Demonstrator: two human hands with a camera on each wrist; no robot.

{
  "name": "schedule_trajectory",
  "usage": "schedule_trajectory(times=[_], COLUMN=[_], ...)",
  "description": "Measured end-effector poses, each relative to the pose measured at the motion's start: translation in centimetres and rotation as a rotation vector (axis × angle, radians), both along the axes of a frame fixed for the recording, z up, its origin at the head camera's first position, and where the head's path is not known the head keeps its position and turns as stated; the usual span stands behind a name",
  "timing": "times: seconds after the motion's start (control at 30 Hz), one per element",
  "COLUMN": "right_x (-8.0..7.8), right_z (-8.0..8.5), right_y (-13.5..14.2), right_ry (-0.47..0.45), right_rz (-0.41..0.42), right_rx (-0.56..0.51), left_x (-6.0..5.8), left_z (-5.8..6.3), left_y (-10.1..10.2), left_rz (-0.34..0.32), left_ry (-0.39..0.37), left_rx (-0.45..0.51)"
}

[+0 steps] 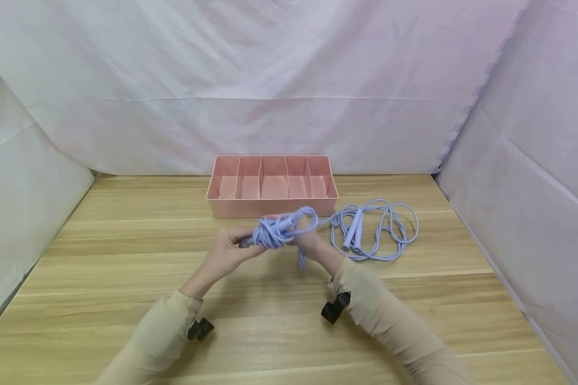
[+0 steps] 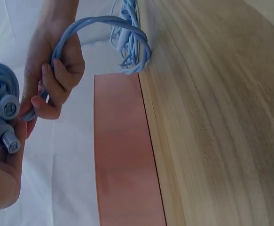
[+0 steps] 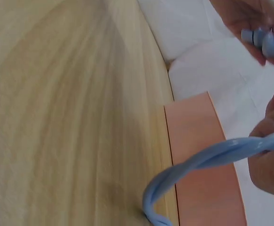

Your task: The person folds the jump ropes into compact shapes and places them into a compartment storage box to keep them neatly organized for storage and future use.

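Observation:
A light blue jump rope (image 1: pixel 272 233), its cord wound in a bundle about the handles, is held up over the table between both hands. My left hand (image 1: pixel 223 254) grips the bundle at its left side, with fingers and thumb curled about it. In the left wrist view two handle ends (image 2: pixel 9 107) poke out of this bundle. The right hand (image 1: pixel 310 241) pinches the doubled cord; in the left wrist view its fingers (image 2: pixel 57 87) curl round it. A twisted length of cord (image 3: pixel 198 160) loops out of the right hand and hangs down.
Just beyond the hands stands a pink box (image 1: pixel 272 207) with several compartments. Right of it lies a second light blue jump rope (image 1: pixel 352 235), loosely coiled on the wooden table (image 1: pixel 125 256). White cloth (image 1: pixel 250 128) hangs at the back and on both sides.

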State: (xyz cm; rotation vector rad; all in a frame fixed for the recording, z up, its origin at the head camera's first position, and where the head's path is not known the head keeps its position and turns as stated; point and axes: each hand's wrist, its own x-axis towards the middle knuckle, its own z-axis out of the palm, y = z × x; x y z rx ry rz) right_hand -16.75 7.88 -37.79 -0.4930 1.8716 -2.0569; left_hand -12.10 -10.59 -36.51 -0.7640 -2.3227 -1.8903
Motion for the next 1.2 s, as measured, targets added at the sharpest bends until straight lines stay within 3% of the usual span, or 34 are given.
schedule_trajectory(times=[0.17, 0.23, 0.57, 0.7, 0.9, 1.07, 1.2], right_x=[0.8, 1.0, 2.2, 2.6, 3.0, 3.2, 3.2], right_z=[-0.2, -0.3, -0.6, -0.6, -0.4, -0.2, -0.1], right_y=[-0.8, -1.0, -1.1, -1.1, -0.7, 0.0, 0.6], right_ry=[-0.118, -0.121, -0.112, -0.082, 0.101, 0.374, 0.596], right_rz=[-0.151, -0.184, -0.185, -0.210, -0.221, -0.196, -0.237], right_rx=[0.041, 0.044, 0.041, 0.075, 0.195, 0.360, 0.488], left_x=[-0.7, -0.7, -1.3, -1.3, -0.9, -1.6, -2.0], left_z=[-0.5, -0.6, -1.1, -0.5, 1.0, 0.5, 0.6], left_y=[-0.2, -0.2, -0.7, -1.0, -1.4, -2.5, -3.2], left_rz=[0.114, 0.158, 0.372, 0.466, 0.612, 0.716, 0.802], left_ry=[-0.021, -0.039, 0.048, 0.065, 0.103, 0.175, 0.217], left_rx=[0.053, 0.061, 0.130, 0.172, 0.178, 0.166, 0.206])
